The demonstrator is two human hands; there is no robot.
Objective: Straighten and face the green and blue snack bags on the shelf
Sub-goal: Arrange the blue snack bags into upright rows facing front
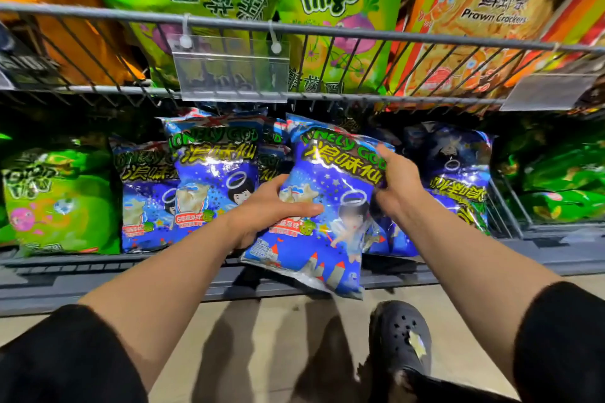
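Task midway, we judge: left hand (271,206) and right hand (394,178) both grip blue bag (327,239), tilted, overhanging shelf edge (131,281). Upside-down blue bag (458,173) at 3 o'clock unfaced; green bags (59,199) at 9 o'clock upright.

Wire basket (294,26) overhangs low; under it blue bags (209,173) pack the shelf, small gap right of the held bag (327,206).

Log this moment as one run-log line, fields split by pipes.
step: facing blue bags | left hand: grips held blue bag | right hand: grips its top corner | bag: tilted, overhanging lower shelf edge
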